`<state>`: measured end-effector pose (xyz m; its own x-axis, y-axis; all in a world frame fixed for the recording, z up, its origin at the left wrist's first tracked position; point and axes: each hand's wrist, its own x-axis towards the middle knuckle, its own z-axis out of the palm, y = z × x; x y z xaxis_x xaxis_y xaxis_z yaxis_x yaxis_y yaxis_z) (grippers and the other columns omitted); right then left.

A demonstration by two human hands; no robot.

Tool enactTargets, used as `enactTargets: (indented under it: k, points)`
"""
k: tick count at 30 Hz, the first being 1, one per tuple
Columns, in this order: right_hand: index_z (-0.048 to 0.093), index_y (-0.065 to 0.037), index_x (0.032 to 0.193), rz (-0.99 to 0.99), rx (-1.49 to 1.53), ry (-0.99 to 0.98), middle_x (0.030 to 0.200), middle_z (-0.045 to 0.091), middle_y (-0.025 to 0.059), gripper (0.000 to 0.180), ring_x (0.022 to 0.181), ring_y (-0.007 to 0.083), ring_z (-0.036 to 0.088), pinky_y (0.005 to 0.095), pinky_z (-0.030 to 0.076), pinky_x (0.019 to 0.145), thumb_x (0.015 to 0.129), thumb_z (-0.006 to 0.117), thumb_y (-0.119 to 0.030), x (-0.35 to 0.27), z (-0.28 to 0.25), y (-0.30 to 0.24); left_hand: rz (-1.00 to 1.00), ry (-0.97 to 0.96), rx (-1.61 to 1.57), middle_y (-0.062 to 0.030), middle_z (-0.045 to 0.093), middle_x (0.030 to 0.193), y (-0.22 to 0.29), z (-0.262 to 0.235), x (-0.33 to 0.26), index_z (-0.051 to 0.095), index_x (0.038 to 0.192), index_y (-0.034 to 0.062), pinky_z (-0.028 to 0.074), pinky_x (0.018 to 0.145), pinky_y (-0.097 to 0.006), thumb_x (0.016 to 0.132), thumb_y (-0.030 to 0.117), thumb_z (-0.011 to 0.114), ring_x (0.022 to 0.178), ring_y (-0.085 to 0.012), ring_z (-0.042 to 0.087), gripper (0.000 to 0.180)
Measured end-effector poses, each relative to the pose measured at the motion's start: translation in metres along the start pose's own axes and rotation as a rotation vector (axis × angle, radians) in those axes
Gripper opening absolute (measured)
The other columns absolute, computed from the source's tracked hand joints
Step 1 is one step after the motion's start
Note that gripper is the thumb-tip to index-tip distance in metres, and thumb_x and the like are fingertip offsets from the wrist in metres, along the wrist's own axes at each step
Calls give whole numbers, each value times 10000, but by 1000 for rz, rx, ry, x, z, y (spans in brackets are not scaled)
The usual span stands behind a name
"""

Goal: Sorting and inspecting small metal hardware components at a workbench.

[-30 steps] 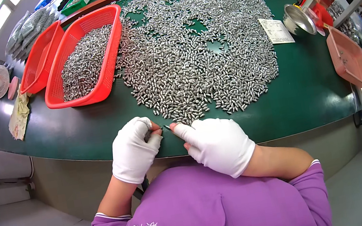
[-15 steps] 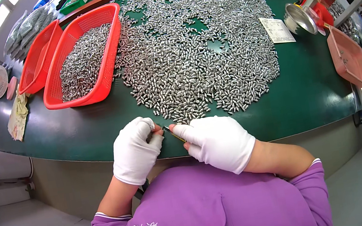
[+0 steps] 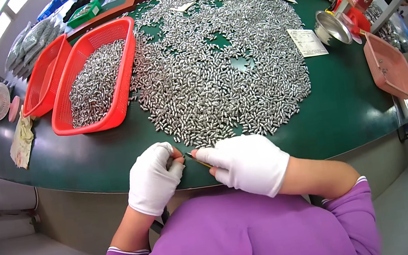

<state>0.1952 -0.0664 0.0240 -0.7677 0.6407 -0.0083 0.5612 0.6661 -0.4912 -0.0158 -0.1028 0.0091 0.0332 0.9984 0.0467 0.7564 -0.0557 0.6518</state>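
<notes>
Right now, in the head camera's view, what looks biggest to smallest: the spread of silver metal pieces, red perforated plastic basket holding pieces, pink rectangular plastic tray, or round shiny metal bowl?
1. Spread of silver metal pieces
2. Red basket holding pieces
3. Pink tray
4. Metal bowl

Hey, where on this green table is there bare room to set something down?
One bare patch of green tabletop lies between the metal parts and the pink tray. Another runs from the loaded red basket to the near edge, left of the left hand. Mid-table is crowded with metal parts.
</notes>
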Motion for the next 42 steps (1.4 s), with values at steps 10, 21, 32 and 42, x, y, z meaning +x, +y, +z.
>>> enactTargets:
  k: [10, 21, 32, 42]
  points:
    - [594, -194, 1292, 962, -655, 661, 970, 628, 126, 401, 874, 342, 651, 454, 535, 772, 891, 604, -220, -85, -86, 125, -136, -227, -1198, 9, 488, 820, -22, -26, 42, 512, 955, 126, 303, 558, -195, 886, 269, 695, 644, -57, 399, 242]
    - [671, -112, 1106, 449, -605, 668, 990, 668, 115, 318, 924, 305, 642, 410, 525, 830, 817, 705, -241, -54, -78, 140, -10, -327, -1484, -27, 611, 973, -11, -22, 129, 552, 1109, 64, 492, 753, -216, 936, 95, 621, 796, -75, 583, 190]
    - [660, -115, 920, 17, -277, 230, 856, 643, 101, 150, 826, 308, 641, 419, 514, 743, 817, 683, -221, 68, -29, 79, 6, -305, -1564, -37, 591, 914, -28, -1, 131, 571, 1040, 85, 436, 653, -219, 961, 77, 562, 708, -91, 526, 80]
    - [693, -116, 871, -111, 25, 447, 814, 628, 62, 105, 801, 263, 627, 368, 506, 715, 791, 737, -166, 72, -37, 92, -213, -415, -1597, -57, 607, 929, -15, 5, 117, 558, 1032, 61, 424, 632, -223, 945, 97, 552, 685, -89, 508, 94]
